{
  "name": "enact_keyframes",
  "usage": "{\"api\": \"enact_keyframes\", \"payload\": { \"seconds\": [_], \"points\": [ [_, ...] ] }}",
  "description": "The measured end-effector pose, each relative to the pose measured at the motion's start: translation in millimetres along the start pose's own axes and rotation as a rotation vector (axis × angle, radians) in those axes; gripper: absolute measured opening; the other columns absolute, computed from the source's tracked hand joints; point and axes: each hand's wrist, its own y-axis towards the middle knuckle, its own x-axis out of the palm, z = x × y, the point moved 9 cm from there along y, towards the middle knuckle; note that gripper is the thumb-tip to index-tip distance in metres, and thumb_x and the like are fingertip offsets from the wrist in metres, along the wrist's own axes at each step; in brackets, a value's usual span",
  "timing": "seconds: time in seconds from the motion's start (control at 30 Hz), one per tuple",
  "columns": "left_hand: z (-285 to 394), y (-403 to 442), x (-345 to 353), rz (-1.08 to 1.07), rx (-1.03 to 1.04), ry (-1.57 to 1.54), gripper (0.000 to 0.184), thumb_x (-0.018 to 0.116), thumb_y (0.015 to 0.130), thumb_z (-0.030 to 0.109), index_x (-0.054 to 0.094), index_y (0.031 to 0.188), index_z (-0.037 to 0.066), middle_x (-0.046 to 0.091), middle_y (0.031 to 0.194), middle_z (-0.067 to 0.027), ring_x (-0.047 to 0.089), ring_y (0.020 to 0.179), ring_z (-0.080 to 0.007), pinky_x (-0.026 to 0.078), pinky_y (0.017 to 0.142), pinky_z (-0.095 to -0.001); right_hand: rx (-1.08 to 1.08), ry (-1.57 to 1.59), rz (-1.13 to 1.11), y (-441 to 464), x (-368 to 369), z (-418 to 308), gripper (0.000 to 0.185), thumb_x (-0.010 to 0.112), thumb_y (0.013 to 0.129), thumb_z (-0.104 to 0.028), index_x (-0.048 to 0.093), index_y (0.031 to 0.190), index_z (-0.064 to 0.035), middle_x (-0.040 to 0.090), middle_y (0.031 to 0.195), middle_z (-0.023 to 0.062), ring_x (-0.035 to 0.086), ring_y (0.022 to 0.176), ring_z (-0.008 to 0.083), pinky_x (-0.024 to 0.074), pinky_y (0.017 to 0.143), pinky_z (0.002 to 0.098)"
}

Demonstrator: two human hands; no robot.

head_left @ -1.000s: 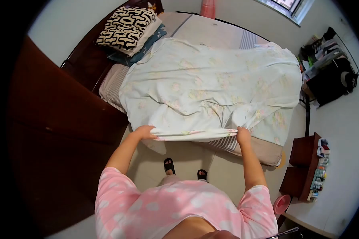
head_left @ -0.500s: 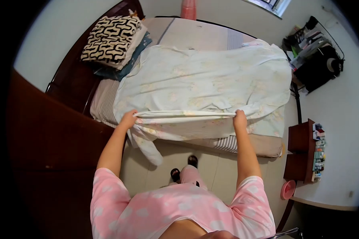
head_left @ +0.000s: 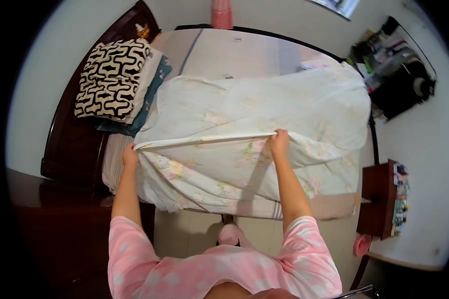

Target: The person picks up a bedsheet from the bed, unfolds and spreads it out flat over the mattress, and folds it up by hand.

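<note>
A pale floral quilt cover or sheet, seen as a thin floral bedsheet (head_left: 219,107), lies over much of the bed, with wrinkles at its near side. My left hand (head_left: 130,155) is closed on a fold of it near the headboard end. Closed on the same fold farther right is my right hand (head_left: 279,141). Between them the fold runs taut as a raised ridge. Below the ridge the cloth slopes toward the near edge of the mattress (head_left: 329,205), which shows bare of it at the right. My fingertips are partly hidden in the cloth.
Black-and-cream patterned bedding (head_left: 110,79) is stacked by the dark wooden headboard (head_left: 70,134). A dark wooden cabinet (head_left: 80,239) stands at the left. On the right are a rack with clothes (head_left: 401,79), a small brown cabinet (head_left: 376,199) with bottles, and a pink basin (head_left: 362,245).
Both hands have moved left with the fold, the right one slightly farther from me. The near part of the sheet has spread out and now covers more of the mattress side. My body is closer to the bed.
</note>
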Motion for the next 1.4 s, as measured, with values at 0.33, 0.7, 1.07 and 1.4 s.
{"api": "enact_keyframes", "payload": {
  "seconds": [0.33,0.7,1.07,1.4],
  "points": [
    [-4,187,175,0.227,0.056,-0.135,0.016,0.055,0.073,0.009,0.061,0.087,0.004,0.057,0.088,-0.0161,0.053,0.086,-0.0338,0.044,0.077,-0.0386,0.201,0.063,-0.047,137,200,69,0.018,0.051,0.069,-0.001,0.056,0.087,-0.0006,0.054,0.088,0.0186,0.052,0.082,0.0326,0.0429,0.074,0.0402],
    [24,251,357,-0.098,0.186,-0.075,0.063,0.065,0.074,0.028,0.038,0.129,0.012,0.031,0.134,-0.0162,0.039,0.118,-0.0317,0.038,0.094,-0.0376,0.39,-0.087,-0.321,144,373,173,0.033,0.057,0.071,-0.011,0.056,0.102,-0.0002,0.055,0.105,0.0229,0.054,0.097,0.0349,0.0447,0.081,0.04],
    [-162,29,317,-0.199,-0.244,0.203,0.091,0.074,0.065,0.033,0.023,0.136,0.012,0.02,0.141,-0.0166,0.024,0.126,-0.037,0.023,0.104,-0.0436,0.04,0.023,-0.517,-2,427,51,0.063,0.064,0.07,-0.006,0.036,0.126,0.0011,0.026,0.131,0.0292,0.031,0.121,0.0423,0.0338,0.097,0.0424],
    [-317,-119,258,-0.393,-0.501,0.232,0.099,0.077,0.056,0.033,0.022,0.137,0.016,0.023,0.14,-0.0153,0.024,0.127,-0.0363,0.026,0.103,-0.0429,0.108,0.365,-0.914,-153,438,-125,0.045,0.061,0.076,-0.006,0.044,0.118,-0.0047,0.052,0.106,0.0147,0.057,0.085,0.023,0.0479,0.072,0.0322]
  ]
}}
